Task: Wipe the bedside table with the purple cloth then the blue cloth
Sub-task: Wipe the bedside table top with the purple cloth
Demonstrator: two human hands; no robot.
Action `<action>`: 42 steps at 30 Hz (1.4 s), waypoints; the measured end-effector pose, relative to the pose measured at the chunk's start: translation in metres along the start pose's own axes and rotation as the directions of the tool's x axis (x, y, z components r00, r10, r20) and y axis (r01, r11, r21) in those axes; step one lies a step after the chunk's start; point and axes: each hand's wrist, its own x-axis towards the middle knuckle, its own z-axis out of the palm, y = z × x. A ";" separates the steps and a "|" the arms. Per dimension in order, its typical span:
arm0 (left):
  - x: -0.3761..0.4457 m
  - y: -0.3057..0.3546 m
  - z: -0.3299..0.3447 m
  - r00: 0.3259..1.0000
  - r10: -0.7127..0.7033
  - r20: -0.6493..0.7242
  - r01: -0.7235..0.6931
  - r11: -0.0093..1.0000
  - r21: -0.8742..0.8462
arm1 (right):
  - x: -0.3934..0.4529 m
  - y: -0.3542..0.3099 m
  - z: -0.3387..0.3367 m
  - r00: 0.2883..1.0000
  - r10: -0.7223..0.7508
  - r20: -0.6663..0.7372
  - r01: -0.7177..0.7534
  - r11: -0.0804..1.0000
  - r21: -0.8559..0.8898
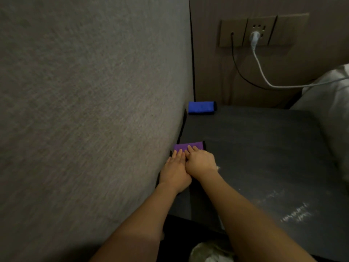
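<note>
Head view: both hands, left hand [174, 172] and right hand [201, 162], lie flat with fingers together, pressing the folded purple cloth [188, 147] at the table's [264, 148] left edge. Blue cloth [201, 107] sits in the far-left corner. Looks soft and light, so pin it under the palms.

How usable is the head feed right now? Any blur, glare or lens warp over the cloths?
Head view: dim and soft overall; wide-angle warp bows the grey wall on the left; pale sheen streaks the bedside table near its front. The purple cloth under the left hand and right hand, and the blue cloth at the back, read clearly.
</note>
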 end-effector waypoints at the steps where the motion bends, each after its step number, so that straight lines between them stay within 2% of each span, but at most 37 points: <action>1: -0.004 -0.001 0.002 1.000 -0.009 0.000 0.009 1.000 -0.002 | -0.003 -0.002 0.002 1.000 -0.014 -0.008 0.014 1.000 0.007; 6: -0.021 0.000 0.009 0.999 -0.047 -0.002 0.047 0.999 0.004 | -0.023 -0.004 0.005 0.995 -0.094 -0.025 0.094 0.995 0.013; 11: -0.032 0.016 0.011 1.000 -0.021 -0.004 0.021 1.000 -0.010 | -0.039 0.006 0.001 0.997 -0.078 -0.012 0.079 0.997 0.009; 19: -0.046 0.065 0.018 0.998 0.060 -0.008 -0.060 0.998 -0.032 | -0.077 0.047 -0.006 0.998 0.032 -0.048 -0.031 0.999 0.018; 30: -0.045 0.154 0.030 0.976 0.213 0.053 -0.211 0.977 -0.038 | -0.130 0.129 -0.023 0.981 0.171 -0.093 -0.173 0.985 -0.013; 42: -0.027 0.257 0.040 0.918 0.383 0.099 -0.382 0.924 -0.029 | -0.179 0.219 -0.048 0.912 0.357 -0.202 -0.375 0.925 -0.059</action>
